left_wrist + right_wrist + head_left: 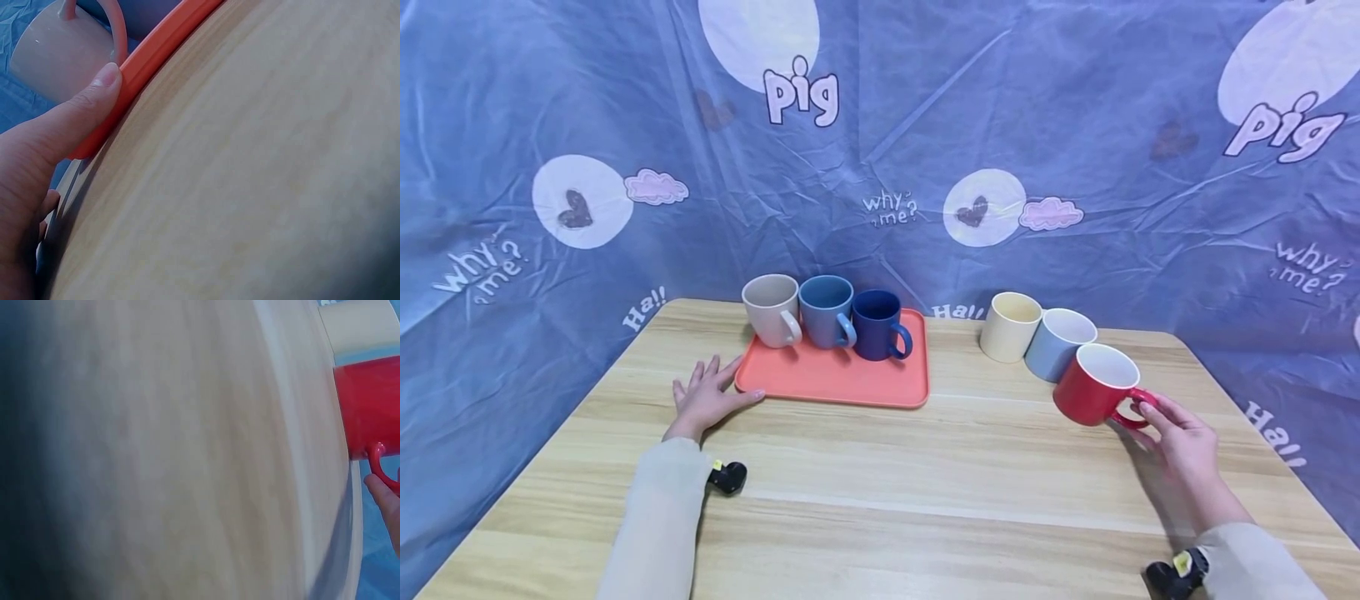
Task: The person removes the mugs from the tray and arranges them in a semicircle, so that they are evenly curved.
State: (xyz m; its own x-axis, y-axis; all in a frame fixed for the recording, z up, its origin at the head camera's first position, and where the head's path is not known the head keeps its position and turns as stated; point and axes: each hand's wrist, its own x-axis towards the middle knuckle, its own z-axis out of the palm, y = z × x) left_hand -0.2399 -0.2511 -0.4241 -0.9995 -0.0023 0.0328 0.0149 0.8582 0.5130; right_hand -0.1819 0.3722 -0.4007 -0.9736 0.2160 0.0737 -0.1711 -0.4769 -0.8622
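By its handle, a red mug with a white inside is held by my right hand, fingers and thumb pinching the handle. In the right wrist view, a fingertip is right at that handle. My left hand lies at the front left corner of an orange-red tray, fingers spread and the thumb touching its rim. Along the back of the tray stand a light grey mug, a blue mug and a navy mug, handles toward the front right.
Just behind the red mug stand a light blue mug and a cream mug, side by side. The wooden table meets a blue printed cloth at the back. Small black devices show at the left wrist and right wrist.
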